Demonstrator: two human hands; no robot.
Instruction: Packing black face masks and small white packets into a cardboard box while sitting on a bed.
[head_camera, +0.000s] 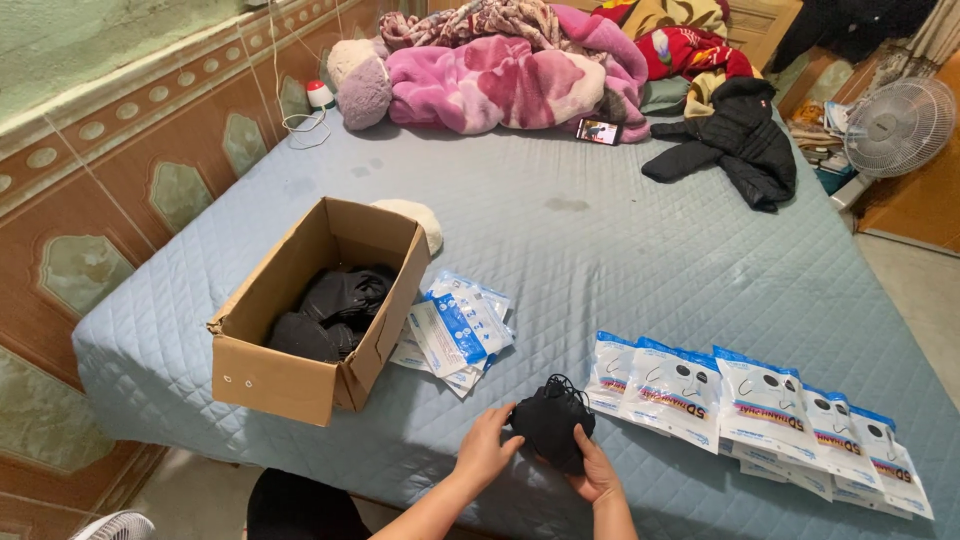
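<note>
A small stack of black fabric face masks (551, 421) with thin ear loops sits between two bare hands at the near edge of a pale blue quilted mattress (620, 250), seen from the head camera. The left hand (487, 449) cups the stack's left side with fingers curled against it, while the right hand (597, 470) supports it from below and the right, thumb pressed along its edge; both hands are closed on the bundle, which is lifted just clear of the bed. To the left, an open brown cardboard box (300, 330) holds more loose black masks, and a fanned heap of empty white-and-blue plastic pouches (455, 330) lies just beside it. To the right, a neat overlapping row of white-and-blue pouches (760, 415) showing black masks through their windows stretches along the bed edge. Judging by this layout, the step in hand appears to be squaring up a counted stack; the next move would call for a free hand to take an empty pouch and hold its mouth open. Farther back lie a pink plush blanket (500, 80), a black padded jacket (735, 140) and a white standing fan (898, 125).
</note>
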